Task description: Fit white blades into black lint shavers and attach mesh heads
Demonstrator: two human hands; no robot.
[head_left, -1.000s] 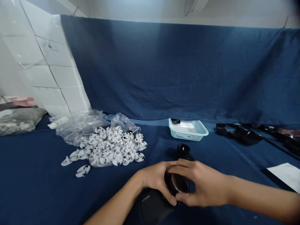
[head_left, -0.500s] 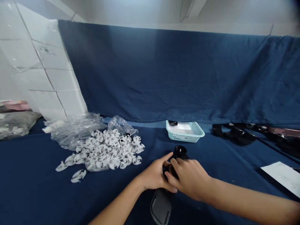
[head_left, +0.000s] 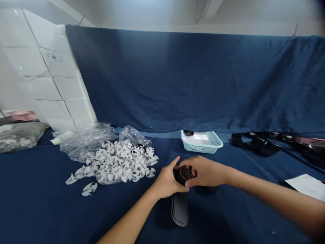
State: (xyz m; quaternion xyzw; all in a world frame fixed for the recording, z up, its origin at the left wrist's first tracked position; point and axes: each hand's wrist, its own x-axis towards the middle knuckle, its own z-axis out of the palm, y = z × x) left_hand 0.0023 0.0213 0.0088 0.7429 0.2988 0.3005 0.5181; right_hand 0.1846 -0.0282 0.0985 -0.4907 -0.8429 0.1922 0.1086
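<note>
Both hands are at a black device with a glossy round part and a long flat grey-black section pointing toward me. My left hand wraps around the device from the left, its thumb pointing up. From the right, my right hand curls its fingers over the round part. Fingers cover much of the device, and I cannot make out its exact kind. Left of my hands lies a heap of small white curved plastic pieces.
Crumpled clear plastic bags lie behind the heap. A light-blue basket holds a white sheet and a black item. Black curved parts and a white paper are at right. A blue curtain hangs behind.
The device has turned in my hands, with its flat section now more upright in view. The shiny black cup beyond my fingers is no longer visible there. My right hand has shifted up.
</note>
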